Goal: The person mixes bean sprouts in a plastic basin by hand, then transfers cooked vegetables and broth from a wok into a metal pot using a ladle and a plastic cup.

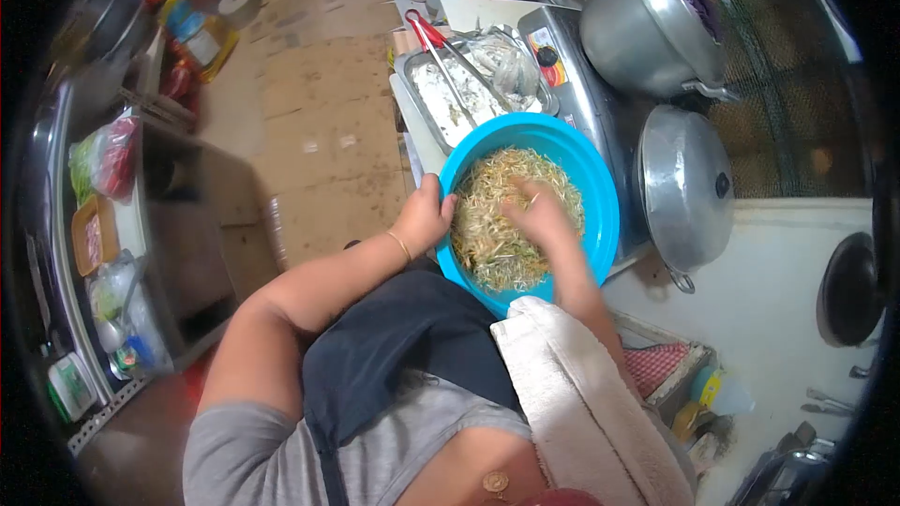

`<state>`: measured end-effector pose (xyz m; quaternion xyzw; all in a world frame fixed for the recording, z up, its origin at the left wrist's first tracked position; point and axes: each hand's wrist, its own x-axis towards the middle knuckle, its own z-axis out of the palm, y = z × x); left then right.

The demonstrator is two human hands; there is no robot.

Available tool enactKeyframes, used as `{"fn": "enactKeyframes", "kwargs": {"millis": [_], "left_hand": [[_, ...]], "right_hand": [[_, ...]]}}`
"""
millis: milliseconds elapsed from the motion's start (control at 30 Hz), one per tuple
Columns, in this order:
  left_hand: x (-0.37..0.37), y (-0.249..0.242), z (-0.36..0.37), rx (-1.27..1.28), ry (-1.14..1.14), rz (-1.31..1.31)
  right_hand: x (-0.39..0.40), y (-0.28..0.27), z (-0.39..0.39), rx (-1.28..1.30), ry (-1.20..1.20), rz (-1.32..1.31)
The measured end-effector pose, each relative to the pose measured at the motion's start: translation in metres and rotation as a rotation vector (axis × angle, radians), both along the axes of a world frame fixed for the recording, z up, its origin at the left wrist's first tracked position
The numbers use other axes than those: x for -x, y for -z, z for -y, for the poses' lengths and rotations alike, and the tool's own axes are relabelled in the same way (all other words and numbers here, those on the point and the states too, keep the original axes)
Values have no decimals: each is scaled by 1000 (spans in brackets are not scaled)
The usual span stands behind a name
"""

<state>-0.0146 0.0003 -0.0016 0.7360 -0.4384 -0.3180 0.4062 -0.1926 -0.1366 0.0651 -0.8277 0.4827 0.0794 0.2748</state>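
Note:
A round blue basin (603, 197) holds a heap of bean sprouts (497, 225) mixed with orange and green bits. My left hand (427, 214) grips the left rim of the basin, its thumb over the edge. Inside the basin, my right hand (544, 217) reaches into the sprouts; it is slightly blurred, and its fingertips are partly lost among them. Just beyond the basin lies a metal tray (441, 122) with white powder and a plastic bag, and red-handled tongs (448, 70) rest across it.
A large steel pot (642, 28) and a lidded pot (689, 192) stand on the right. Cardboard (323, 131) covers the floor ahead. At the left is a shelf (155, 225) with bagged food. A dark pan (848, 289) hangs at the far right.

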Motion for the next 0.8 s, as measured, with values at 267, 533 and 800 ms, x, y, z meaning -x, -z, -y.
{"fn": "enactKeyframes", "kwargs": {"millis": [267, 533, 800], "left_hand": [[3, -2, 4, 38, -82, 0], [6, 2, 0, 49, -88, -9], [0, -2, 0, 21, -37, -22]], "right_hand": [[-74, 37, 84, -511, -103, -104], [-74, 38, -16, 131, -587, -389], [32, -16, -19, 325, -196, 21]]}}
